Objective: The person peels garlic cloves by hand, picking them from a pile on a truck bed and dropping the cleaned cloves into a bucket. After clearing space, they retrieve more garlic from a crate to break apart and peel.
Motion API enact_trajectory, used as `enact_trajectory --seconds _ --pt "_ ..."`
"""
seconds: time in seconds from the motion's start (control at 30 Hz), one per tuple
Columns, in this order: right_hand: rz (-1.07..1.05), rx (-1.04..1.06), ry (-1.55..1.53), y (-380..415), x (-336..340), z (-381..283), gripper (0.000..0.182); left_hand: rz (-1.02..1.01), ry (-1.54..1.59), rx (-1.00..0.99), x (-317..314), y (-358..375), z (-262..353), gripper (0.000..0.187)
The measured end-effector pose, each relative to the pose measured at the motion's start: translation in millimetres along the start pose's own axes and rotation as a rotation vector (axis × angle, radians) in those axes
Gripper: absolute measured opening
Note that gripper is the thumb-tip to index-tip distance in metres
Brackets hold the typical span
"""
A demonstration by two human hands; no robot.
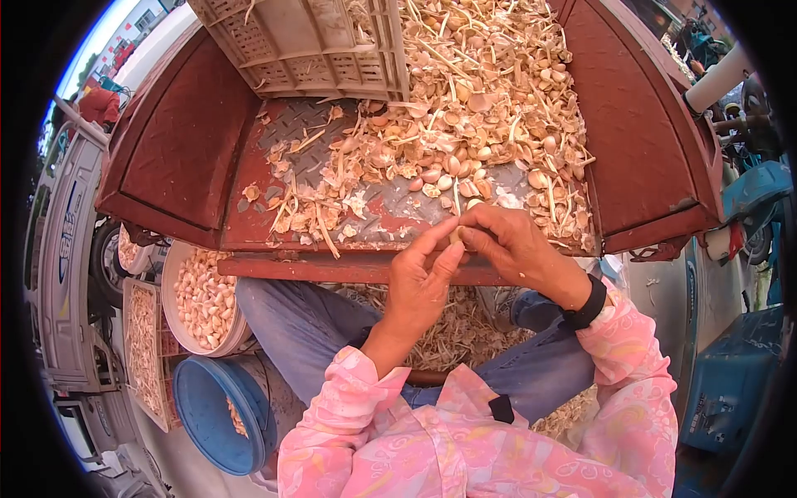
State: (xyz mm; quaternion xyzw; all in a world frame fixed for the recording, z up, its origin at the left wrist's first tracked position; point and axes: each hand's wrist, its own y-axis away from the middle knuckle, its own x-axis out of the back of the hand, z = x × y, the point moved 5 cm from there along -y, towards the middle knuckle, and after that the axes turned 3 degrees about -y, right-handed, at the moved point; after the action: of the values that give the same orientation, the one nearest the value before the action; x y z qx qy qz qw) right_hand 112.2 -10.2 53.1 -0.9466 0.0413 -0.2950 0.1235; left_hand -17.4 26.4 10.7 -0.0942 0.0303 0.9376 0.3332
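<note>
My left hand (pixel 423 278) and my right hand (pixel 510 241) meet over the front edge of the red cart bed. Fingers of both pinch a small pale garlic clove (pixel 455 236), mostly hidden by the fingertips. Just beyond them, loose garlic cloves (pixel 452 164) lie among dry skins and stalks. A larger heap of garlic skins and cloves (pixel 498 83) covers the middle and right of the metal bed (pixel 311 158).
A pale plastic crate (pixel 307 50) stands tilted at the back left. On the lower left are a white bucket of garlic cloves (pixel 172 286), a blue bucket (pixel 195 407) with some cloves inside, and a crate of garlic (pixel 143 349). Red side walls (pixel 639 124) flank the bed.
</note>
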Motion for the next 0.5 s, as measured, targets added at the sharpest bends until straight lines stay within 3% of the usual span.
enact_trajectory --seconds 0.2,0.5 --pt "-0.099 0.045 0.245 4 -5 5 0.008 0.013 0.243 0.237 7 -13 -20 0.025" --pt "-0.143 0.138 0.713 3 -11 -10 0.014 0.019 0.471 0.362 4 -14 -21 0.022"
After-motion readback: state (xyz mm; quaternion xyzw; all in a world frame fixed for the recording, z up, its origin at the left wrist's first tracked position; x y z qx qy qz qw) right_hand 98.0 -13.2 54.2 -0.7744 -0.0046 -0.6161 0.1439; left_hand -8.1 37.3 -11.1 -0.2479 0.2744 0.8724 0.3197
